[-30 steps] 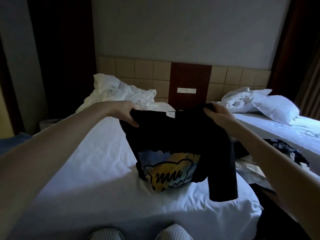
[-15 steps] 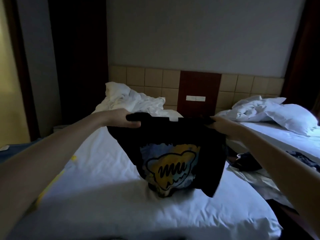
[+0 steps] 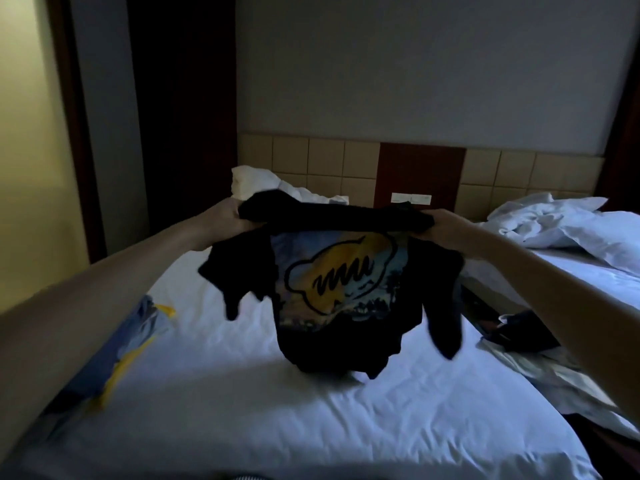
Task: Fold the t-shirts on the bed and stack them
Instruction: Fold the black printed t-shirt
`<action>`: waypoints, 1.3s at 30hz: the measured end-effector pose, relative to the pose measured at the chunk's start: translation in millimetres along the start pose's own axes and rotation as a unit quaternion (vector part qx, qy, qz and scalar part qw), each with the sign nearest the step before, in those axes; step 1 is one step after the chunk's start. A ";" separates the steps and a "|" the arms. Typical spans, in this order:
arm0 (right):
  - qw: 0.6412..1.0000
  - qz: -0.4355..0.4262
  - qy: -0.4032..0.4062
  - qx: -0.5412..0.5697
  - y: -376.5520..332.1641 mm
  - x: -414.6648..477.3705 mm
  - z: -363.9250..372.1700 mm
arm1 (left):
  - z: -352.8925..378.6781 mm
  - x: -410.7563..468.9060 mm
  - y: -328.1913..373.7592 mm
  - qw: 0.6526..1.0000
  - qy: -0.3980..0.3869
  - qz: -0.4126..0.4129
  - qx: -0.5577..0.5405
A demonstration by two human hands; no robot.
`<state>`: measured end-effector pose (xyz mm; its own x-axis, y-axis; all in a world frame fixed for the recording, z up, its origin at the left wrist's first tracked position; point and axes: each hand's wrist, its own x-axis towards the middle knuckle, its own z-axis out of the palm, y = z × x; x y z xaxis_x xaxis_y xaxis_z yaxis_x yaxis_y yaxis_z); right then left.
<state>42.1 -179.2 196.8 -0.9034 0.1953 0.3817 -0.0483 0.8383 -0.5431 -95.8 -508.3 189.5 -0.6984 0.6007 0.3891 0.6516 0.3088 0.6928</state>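
I hold a black t-shirt (image 3: 346, 327) with a yellow and blue print stretched out above the white bed (image 3: 277, 420). My left hand (image 3: 227, 216) grips its top edge on the left. At the right end of that edge my right hand (image 3: 441, 226) grips the cloth. The shirt hangs with its hem bunched on the sheet and both sleeves dangling. A blue and yellow garment (image 3: 117, 355) lies on the bed's left side, partly under my left arm.
Crumpled white bedding (image 3: 263, 187) lies at the head of the bed. A second bed (image 3: 568, 258) with white pillows stands to the right. Dark and light clothes (image 3: 523, 337) lie in the gap between the beds. A tiled headboard runs along the wall.
Both hands have lifted the black t-shirt higher and spread it wider, so the print shows more fully. The view has shifted left, bringing the blue and yellow garment into sight.
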 end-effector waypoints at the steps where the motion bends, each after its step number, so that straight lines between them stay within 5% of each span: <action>1: 0.999 0.005 -0.015 0.043 -2.3 -0.5 -1.8 | -6.3 -1.7 0.1 0.996 -0.063 -0.027 0.064; 3: 0.996 0.004 -0.070 0.057 -12.2 -4.5 -1.8 | -10.7 -4.1 0.6 0.957 -0.176 -0.058 0.222; 5: 0.986 -0.014 -0.151 -0.065 -19.0 -4.2 2.6 | -9.1 -0.4 -7.3 0.908 -0.191 -0.045 0.371; 7: 0.932 -0.033 -0.181 -0.311 -24.9 -2.4 13.3 | -9.3 2.2 -9.7 0.914 -0.120 -0.039 0.386; 9: 0.901 -0.025 -0.097 -0.422 -32.0 -0.2 18.3 | -13.5 3.9 -14.1 0.959 -0.049 -0.039 0.277; 12: 0.965 -0.026 -0.056 -0.253 -33.3 8.3 16.5 | -22.6 1.6 -18.3 0.989 0.002 -0.014 0.150; 15: 0.991 -0.027 -0.093 -0.094 -28.8 7.5 15.1 | -16.8 -8.7 -16.7 0.984 -0.056 0.014 0.166; 21: 0.966 0.012 -0.255 -0.031 -6.2 -6.6 46.8 | -2.5 -22.0 -41.6 0.918 -0.289 -0.092 0.255; 24: 0.961 0.036 -0.273 -0.021 8.2 -10.3 64.5 | 3.9 -22.8 -67.5 0.943 -0.258 -0.124 0.168; 29: 0.951 0.078 -0.229 0.190 25.3 -15.2 85.6 | 17.5 -17.4 -88.1 0.970 -0.183 -0.113 0.111; 32: 0.957 0.044 -0.255 0.133 25.3 -16.6 80.9 | 10.0 -20.9 -81.3 0.940 -0.257 -0.105 0.200; 35: 0.939 -0.004 -0.338 -0.062 17.0 -18.9 84.5 | 12.5 -22.8 -83.3 0.913 -0.283 -0.079 0.282; 37: 0.922 -0.040 -0.307 -0.233 19.1 -15.8 97.9 | 17.7 -22.6 -88.9 0.927 -0.257 -0.066 0.265; 39: 0.928 -0.028 -0.250 -0.276 20.9 -17.0 104.5 | 22.4 -26.8 -94.7 0.953 -0.225 -0.095 0.179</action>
<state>11.9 -218.1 100.8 -0.9974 -0.0005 -0.0714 0.0006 0.9999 -0.0154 -132.2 -537.1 99.9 -0.6681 0.7399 -0.0787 0.6417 0.6265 0.4425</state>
